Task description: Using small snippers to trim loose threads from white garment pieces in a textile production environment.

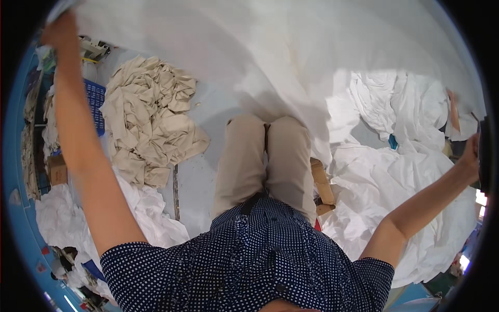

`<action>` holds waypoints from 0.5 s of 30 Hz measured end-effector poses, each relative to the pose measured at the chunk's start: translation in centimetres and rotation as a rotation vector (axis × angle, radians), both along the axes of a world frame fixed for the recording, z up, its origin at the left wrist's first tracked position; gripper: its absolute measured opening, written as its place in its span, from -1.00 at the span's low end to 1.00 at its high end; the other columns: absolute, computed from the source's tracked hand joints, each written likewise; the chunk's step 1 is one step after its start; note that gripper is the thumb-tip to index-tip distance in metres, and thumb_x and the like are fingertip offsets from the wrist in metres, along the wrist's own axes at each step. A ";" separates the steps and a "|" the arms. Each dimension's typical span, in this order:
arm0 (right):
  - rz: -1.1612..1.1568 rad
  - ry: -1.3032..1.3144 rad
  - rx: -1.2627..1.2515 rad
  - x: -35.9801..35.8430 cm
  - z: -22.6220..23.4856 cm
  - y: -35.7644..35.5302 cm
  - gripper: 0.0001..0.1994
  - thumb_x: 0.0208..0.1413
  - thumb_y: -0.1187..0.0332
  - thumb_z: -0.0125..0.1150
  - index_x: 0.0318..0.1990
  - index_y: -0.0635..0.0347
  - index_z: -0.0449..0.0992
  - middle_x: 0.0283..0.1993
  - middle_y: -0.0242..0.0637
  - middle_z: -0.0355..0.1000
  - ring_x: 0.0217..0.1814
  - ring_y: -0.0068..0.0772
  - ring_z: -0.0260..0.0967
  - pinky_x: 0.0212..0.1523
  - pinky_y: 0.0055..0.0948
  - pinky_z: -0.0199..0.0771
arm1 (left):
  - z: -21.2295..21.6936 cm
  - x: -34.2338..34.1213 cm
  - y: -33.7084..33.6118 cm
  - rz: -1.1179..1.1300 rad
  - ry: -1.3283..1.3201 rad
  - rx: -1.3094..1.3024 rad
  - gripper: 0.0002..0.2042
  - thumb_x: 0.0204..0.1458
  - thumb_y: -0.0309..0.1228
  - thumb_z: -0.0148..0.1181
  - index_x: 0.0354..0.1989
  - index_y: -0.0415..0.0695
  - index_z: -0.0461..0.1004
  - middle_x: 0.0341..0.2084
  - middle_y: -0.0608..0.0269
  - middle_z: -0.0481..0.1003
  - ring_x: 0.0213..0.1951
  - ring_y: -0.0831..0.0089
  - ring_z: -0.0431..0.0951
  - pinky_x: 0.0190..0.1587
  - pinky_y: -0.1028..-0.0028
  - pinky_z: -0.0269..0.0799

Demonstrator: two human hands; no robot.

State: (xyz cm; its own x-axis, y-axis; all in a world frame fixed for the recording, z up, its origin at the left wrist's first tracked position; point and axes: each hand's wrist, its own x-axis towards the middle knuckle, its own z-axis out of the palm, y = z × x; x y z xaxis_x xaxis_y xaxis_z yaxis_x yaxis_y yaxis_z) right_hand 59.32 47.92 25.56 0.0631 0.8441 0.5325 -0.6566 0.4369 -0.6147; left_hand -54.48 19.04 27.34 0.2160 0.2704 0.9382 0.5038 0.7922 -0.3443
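A large white cloth sheet [208,31] spreads across the top of the view, billowing and partly blurred. My left hand [62,34], raised high at the upper left, is closed on the sheet's edge. Out to the right, my right hand [470,151] is curled at the picture's rim beside a dark object [484,156]. Its fingertips are mostly hidden, so what it grips does not show. Both arms are stretched wide apart. The sheet's lower folds hang down by my right knee.
A heap of beige cloth [150,114] lies on the grey floor at left, beside a blue plastic basket [94,104]. White cloth piles [390,192] fill the right, with more white cloth [150,208] at lower left. A cardboard box [322,182] stands by my right leg. Someone's arm [454,110] shows far right.
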 end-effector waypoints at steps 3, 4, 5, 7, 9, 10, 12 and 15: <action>-0.425 -0.127 -0.301 0.0 -5.1 -5.0 -0.80 0.31 0.40 0.16 -0.39 0.21 0.37 -0.48 -0.34 0.18 -0.53 -0.51 0.04 -0.36 -0.36 0.30 | -5.2 9.3 -7.1 -0.268 -0.390 -0.231 -0.76 0.24 -0.23 0.08 -0.08 -0.08 0.52 -0.16 0.07 0.52 -0.16 0.15 0.51 -0.12 0.18 0.39; -0.410 -0.012 -0.425 -6.3 -7.2 -7.3 -0.83 0.30 0.36 0.23 -0.33 0.19 0.44 -0.45 -0.39 0.24 -0.55 -0.58 0.02 -0.43 -0.43 0.29 | -4.8 14.6 -14.0 -0.334 -0.555 -0.341 -0.67 0.25 -0.24 0.09 0.11 -0.11 0.43 0.04 0.02 0.46 0.06 0.13 0.44 0.09 0.19 0.33; 0.025 -0.023 -0.395 -7.3 -11.0 -8.0 -0.91 0.27 0.37 0.28 -0.27 0.12 0.51 -0.43 -0.46 0.30 -0.54 -0.67 0.05 -0.45 -0.56 0.30 | -3.8 12.4 -18.5 -0.380 -0.714 -0.433 -0.54 0.27 -0.25 0.10 0.31 -0.14 0.35 0.25 -0.03 0.40 0.28 0.10 0.38 0.30 0.21 0.27; 0.095 -0.112 -0.528 -8.9 -19.2 -12.5 -0.97 0.29 0.41 0.25 -0.20 0.02 0.53 -0.40 -0.60 0.33 -0.52 -0.79 0.04 -0.49 -0.75 0.23 | -8.9 14.6 -24.2 -0.164 -0.740 -0.568 -0.55 0.16 -0.38 0.19 0.23 -0.18 0.39 0.16 -0.13 0.43 0.24 -0.08 0.38 0.28 0.19 0.27; -0.123 -0.331 -0.604 -16.1 -25.5 -18.1 -0.88 0.25 0.46 0.26 -0.30 0.01 0.44 -0.43 -0.65 0.17 -0.47 -0.77 0.01 -0.41 -0.67 0.13 | -13.1 11.9 -36.2 -0.071 -0.783 -0.685 -0.55 0.13 -0.41 0.21 0.21 -0.25 0.39 0.14 -0.17 0.44 0.23 -0.10 0.37 0.27 0.14 0.26; -0.009 -0.526 -0.598 -15.8 -28.4 -21.1 -0.86 0.22 0.49 0.21 -0.33 -0.01 0.41 -0.46 -0.65 0.10 -0.46 -0.76 0.00 -0.39 -0.62 0.01 | -16.6 13.2 -37.1 0.136 -0.936 -0.687 -0.55 0.12 -0.41 0.21 0.20 -0.27 0.41 0.16 -0.19 0.44 0.24 -0.11 0.36 0.31 0.11 0.22; 0.124 -0.672 -0.758 -20.3 -32.7 -24.7 -0.87 0.19 0.44 0.27 -0.36 0.01 0.45 -0.50 -0.65 0.17 -0.51 -0.77 -0.03 -0.47 -0.64 -0.09 | -20.5 13.7 -47.4 0.230 -0.993 -0.808 -0.50 0.01 -0.51 0.25 0.19 -0.23 0.40 0.17 -0.20 0.41 0.27 -0.13 0.34 0.36 0.09 0.15; 0.262 -0.583 -1.019 -21.0 -37.8 -28.2 -0.86 0.10 0.49 0.36 -0.20 0.17 0.56 -0.49 -0.62 0.32 -0.56 -0.81 0.06 -0.54 -0.65 -0.06 | -27.7 18.0 -48.7 0.081 -1.361 -1.107 -0.44 -0.18 -0.76 0.11 0.11 -0.16 0.42 0.11 -0.06 0.36 0.24 -0.07 0.31 0.31 0.14 0.28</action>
State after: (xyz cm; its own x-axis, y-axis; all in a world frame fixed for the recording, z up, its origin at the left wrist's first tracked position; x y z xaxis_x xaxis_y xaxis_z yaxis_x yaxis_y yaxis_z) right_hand 38.28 19.67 -12.28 -0.2022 0.8448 -0.4954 -0.1608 -0.5276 -0.8342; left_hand -36.44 -29.64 -0.35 -0.5407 0.8188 -0.1930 0.8409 0.5329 -0.0950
